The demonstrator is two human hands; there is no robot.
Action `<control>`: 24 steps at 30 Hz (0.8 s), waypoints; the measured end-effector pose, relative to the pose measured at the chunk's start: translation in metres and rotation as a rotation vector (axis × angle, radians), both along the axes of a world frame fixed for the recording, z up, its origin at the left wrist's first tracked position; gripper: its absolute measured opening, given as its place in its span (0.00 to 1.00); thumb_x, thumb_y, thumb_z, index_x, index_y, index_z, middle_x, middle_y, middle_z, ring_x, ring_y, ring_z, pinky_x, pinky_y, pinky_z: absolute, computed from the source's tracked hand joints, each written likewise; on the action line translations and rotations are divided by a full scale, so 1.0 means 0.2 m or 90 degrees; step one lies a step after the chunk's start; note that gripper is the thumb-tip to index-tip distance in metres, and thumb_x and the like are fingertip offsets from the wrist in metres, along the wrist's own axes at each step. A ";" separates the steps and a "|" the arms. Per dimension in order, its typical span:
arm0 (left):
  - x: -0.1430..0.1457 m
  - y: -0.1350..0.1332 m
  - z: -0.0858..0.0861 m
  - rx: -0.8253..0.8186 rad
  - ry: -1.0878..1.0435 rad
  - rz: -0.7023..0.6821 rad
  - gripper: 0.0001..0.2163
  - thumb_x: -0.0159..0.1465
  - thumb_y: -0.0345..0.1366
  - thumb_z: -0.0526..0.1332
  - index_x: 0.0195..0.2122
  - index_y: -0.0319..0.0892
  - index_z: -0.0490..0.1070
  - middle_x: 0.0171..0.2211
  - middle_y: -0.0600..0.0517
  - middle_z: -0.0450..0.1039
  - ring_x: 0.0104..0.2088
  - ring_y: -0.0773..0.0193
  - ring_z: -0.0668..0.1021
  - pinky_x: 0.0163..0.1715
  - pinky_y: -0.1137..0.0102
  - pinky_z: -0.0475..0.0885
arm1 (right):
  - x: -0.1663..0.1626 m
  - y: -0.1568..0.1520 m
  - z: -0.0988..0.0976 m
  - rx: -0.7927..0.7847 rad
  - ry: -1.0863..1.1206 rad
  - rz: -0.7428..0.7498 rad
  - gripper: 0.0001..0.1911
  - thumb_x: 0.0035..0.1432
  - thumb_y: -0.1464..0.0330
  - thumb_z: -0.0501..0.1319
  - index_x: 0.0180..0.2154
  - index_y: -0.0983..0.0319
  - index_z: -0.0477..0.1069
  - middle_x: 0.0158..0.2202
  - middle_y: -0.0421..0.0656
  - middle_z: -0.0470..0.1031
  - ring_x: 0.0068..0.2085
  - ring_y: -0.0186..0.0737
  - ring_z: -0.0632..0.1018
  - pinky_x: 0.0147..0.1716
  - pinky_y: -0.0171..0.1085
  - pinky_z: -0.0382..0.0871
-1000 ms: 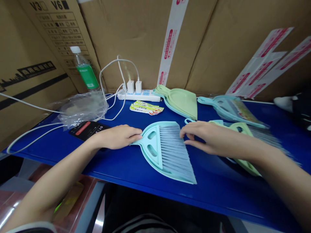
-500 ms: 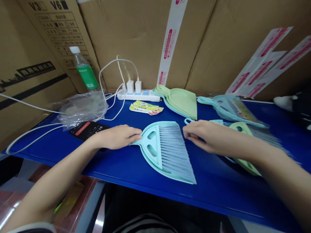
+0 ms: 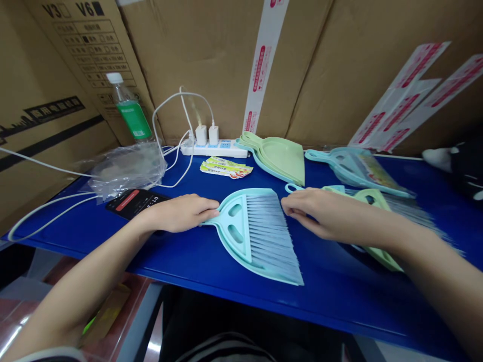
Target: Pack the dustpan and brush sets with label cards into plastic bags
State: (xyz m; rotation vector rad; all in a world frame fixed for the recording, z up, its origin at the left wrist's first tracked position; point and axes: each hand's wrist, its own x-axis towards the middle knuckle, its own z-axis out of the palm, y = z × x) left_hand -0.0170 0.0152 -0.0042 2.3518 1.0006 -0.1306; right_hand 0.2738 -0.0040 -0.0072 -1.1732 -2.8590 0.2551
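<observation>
A light blue hand brush point(image 3: 256, 232) lies nested in a matching dustpan on the blue table point(image 3: 339, 291), bristles pointing to the near right. My left hand point(image 3: 180, 213) is closed over its handle at the left. At the brush's upper right edge my right hand point(image 3: 317, 211) has its fingers pinched together against the bristles. Under my right forearm lie more brushes, one green point(image 3: 377, 201), with a blue handle loop point(image 3: 291, 188) showing.
Stacked green dustpans point(image 3: 281, 158) and a blue bagged set point(image 3: 358, 168) sit at the back. A power strip point(image 3: 213, 147) with chargers, label cards point(image 3: 226, 168), plastic bags point(image 3: 126, 168), a phone point(image 3: 134, 200) and a bottle point(image 3: 130, 111) are at the left. Cardboard boxes wall the back.
My right hand drew slightly back from the bristles, then returned to their edge. The left hand and the brush stayed put.
</observation>
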 end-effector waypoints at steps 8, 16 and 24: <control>0.00 0.00 0.01 -0.004 0.005 0.004 0.17 0.69 0.47 0.44 0.27 0.43 0.55 0.24 0.57 0.59 0.25 0.68 0.64 0.27 0.72 0.60 | -0.01 0.01 -0.04 -0.005 0.003 0.031 0.12 0.62 0.71 0.47 0.25 0.58 0.60 0.27 0.44 0.71 0.30 0.41 0.73 0.30 0.39 0.64; 0.00 0.00 0.01 0.000 0.004 0.002 0.17 0.69 0.47 0.44 0.27 0.43 0.55 0.24 0.57 0.59 0.25 0.68 0.64 0.27 0.73 0.60 | -0.02 0.01 -0.03 0.019 0.043 0.041 0.13 0.62 0.72 0.47 0.26 0.57 0.60 0.26 0.43 0.71 0.29 0.41 0.73 0.29 0.39 0.64; 0.00 0.00 0.00 0.003 0.006 0.003 0.17 0.69 0.47 0.44 0.27 0.44 0.55 0.24 0.57 0.59 0.25 0.68 0.64 0.27 0.73 0.59 | -0.04 0.01 -0.04 0.026 0.068 0.039 0.12 0.63 0.71 0.48 0.28 0.58 0.63 0.28 0.44 0.73 0.32 0.42 0.74 0.31 0.40 0.65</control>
